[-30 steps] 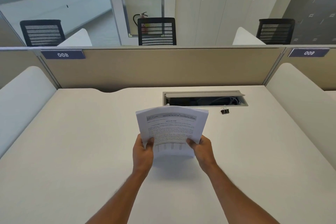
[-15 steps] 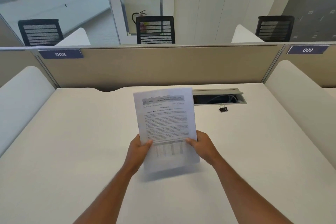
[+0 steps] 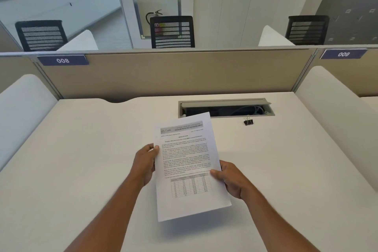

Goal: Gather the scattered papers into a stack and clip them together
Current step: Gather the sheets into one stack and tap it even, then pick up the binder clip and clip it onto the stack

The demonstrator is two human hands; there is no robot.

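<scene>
A stack of printed white papers is held a little above the white desk, tilted slightly, with text and a table on the top sheet. My left hand grips the stack's left edge, thumb on top. My right hand grips the right edge lower down, thumb on the sheet. A small black binder clip lies on the desk to the far right of the papers, apart from both hands.
An open cable tray is sunk into the desk behind the papers. A beige partition closes the back, and white side dividers flank the desk. Black chairs stand beyond the partition.
The stack went from upright on its bottom edge to lying nearly flat and lower toward me. My left hand slid up the left edge; my right stayed on the right edge.
</scene>
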